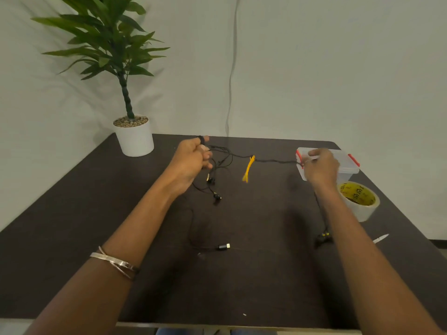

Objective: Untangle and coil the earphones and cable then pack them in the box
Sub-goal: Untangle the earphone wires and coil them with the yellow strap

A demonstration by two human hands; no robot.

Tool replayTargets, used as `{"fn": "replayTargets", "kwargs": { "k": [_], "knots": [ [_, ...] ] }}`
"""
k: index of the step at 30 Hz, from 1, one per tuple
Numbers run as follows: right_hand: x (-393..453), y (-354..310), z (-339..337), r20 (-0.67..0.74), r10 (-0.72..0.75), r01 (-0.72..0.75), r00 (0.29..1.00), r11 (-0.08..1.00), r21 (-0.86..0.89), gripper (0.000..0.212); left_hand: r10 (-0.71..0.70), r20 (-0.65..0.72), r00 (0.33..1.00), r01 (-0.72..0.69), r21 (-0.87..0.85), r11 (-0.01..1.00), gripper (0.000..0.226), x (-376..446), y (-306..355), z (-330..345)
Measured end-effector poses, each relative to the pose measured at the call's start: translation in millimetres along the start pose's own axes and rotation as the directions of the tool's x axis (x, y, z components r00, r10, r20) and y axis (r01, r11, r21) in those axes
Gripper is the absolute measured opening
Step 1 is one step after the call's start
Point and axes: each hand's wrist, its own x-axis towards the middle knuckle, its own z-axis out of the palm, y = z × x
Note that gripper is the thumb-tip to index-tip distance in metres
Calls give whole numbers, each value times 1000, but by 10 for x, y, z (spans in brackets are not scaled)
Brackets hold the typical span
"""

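My left hand [191, 158] is raised over the dark table [72, 213] and grips a tangle of thin black earphone wire [222, 160], some of it looped round a finger. Two earbuds [214, 188] dangle below that hand. A taut stretch of the wire runs right, through a yellow clip [248, 168], to my right hand [320, 166], which pinches it. Below my right hand more wire hangs down to another earbud pair [323, 235]. A black cable with a metal plug [223, 246] lies on the table. The clear box with red latches [348, 163] sits behind my right hand.
A white pot with a green plant [134, 136] stands at the table's back left corner. A roll of tape [359, 199] lies right of my right forearm. A small white object [381, 238] lies near the right edge. A wall rises close behind the table.
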Motion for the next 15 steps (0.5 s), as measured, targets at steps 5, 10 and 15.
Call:
{"fn": "replayTargets", "kwargs": {
  "k": [5,10,15],
  "knots": [
    [-176,-183,133,235,-373,435,898,834,-338,38,-39,49,998,47,-159,986,29,-34,162,96],
    [-537,-543,166,448,-528,319,722,828,462,60,-63,138,988,94,-227,969,27,-83,249,208],
    [-660,-537,324,456,-524,352,719,841,411,25,-50,147,988,83,-229,970,28,-96,270,203]
  ]
}}
